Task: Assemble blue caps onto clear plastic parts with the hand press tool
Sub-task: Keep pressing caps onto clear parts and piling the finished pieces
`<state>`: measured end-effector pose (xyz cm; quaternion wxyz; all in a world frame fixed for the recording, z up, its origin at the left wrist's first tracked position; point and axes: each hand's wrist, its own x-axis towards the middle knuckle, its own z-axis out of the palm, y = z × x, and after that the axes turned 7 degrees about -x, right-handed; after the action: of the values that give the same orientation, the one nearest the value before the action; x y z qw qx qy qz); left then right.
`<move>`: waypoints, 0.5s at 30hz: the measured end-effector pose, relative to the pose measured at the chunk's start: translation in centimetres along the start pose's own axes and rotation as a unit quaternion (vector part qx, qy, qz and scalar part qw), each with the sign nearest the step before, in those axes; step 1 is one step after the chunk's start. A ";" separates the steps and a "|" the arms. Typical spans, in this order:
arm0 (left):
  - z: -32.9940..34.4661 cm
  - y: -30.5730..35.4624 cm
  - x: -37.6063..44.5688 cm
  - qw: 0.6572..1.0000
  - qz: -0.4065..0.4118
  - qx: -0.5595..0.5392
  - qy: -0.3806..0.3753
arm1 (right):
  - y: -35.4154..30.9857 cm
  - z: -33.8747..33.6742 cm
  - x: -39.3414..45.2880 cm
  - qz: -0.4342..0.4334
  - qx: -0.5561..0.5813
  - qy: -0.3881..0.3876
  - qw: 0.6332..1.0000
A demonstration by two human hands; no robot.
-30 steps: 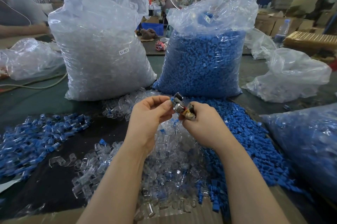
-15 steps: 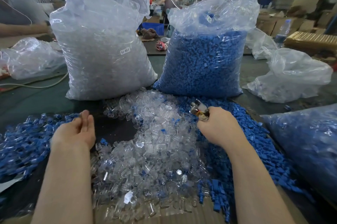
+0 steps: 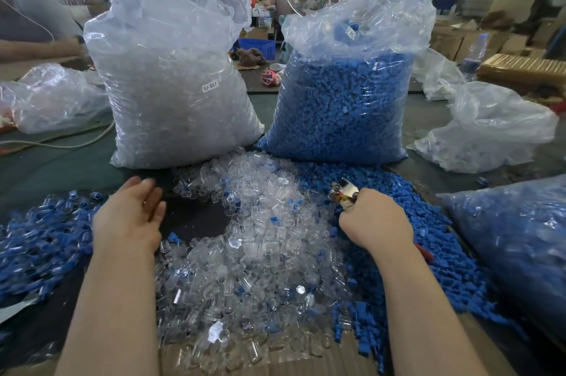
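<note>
At the lower middle of the frame a heap of clear plastic parts (image 3: 260, 253) covers the dark counter (image 3: 196, 216). Right of it lies a spread of loose blue caps (image 3: 428, 237); at the left edge sits a pile of assembled pieces (image 3: 39, 237). The left hand (image 3: 130, 216) hovers with fingers relaxed, holding nothing. The right hand (image 3: 375, 222) grips the hand press tool (image 3: 344, 191). Farther up stand 2 bags: clear parts (image 3: 174, 84) and blue caps (image 3: 343, 100).
</note>
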<state>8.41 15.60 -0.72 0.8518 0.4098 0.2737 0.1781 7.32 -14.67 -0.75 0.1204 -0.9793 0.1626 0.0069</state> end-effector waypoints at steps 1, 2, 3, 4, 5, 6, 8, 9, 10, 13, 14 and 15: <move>0.5 -0.2 -0.4 0.997 0.011 0.079 -0.019 | 0.0 0.0 0.0 0.005 -0.002 -0.001 1.000; 1.1 -0.9 -0.5 0.984 0.033 0.169 -0.039 | 0.0 0.1 -0.1 0.009 -0.005 -0.003 1.000; 1.6 -1.3 -0.9 0.964 0.047 0.255 -0.061 | 0.0 0.1 -0.1 0.013 -0.008 -0.006 1.000; 2.0 -1.9 -1.2 0.940 0.063 0.325 -0.085 | 0.0 0.2 -0.1 0.015 -0.011 -0.008 1.000; 2.4 -2.5 -1.6 0.909 0.067 0.398 -0.101 | -0.1 0.2 -0.1 0.017 -0.014 -0.011 1.000; 2.5 -3.2 -1.8 0.874 0.070 0.467 -0.114 | -0.1 0.3 0.0 0.018 -0.016 -0.014 1.000; 2.7 -4.2 -2.0 0.807 0.052 0.570 -0.147 | -0.2 0.4 0.0 0.019 -0.017 -0.016 1.000; 3.0 -4.4 -2.3 0.794 0.042 0.583 -0.166 | -0.2 0.5 0.0 0.019 -0.017 -0.013 1.000; 3.1 -4.8 -2.3 0.788 0.044 0.585 -0.184 | -0.3 0.6 0.0 0.018 -0.016 -0.009 1.000; 3.5 -5.3 -2.7 0.768 0.074 0.591 -0.234 | -0.3 0.8 0.0 0.014 -0.027 0.000 1.000; 3.6 -5.5 -2.7 0.765 0.087 0.591 -0.242 | -0.3 0.9 0.0 0.009 -0.032 0.000 0.999; 3.6 -5.5 -2.7 0.763 0.102 0.592 -0.240 | -0.3 0.9 0.0 0.005 -0.036 0.000 0.999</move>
<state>8.88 8.67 -2.39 0.4547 0.8872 0.0684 -0.0379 7.47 -14.20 -1.56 0.0850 -0.9822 0.1669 0.0133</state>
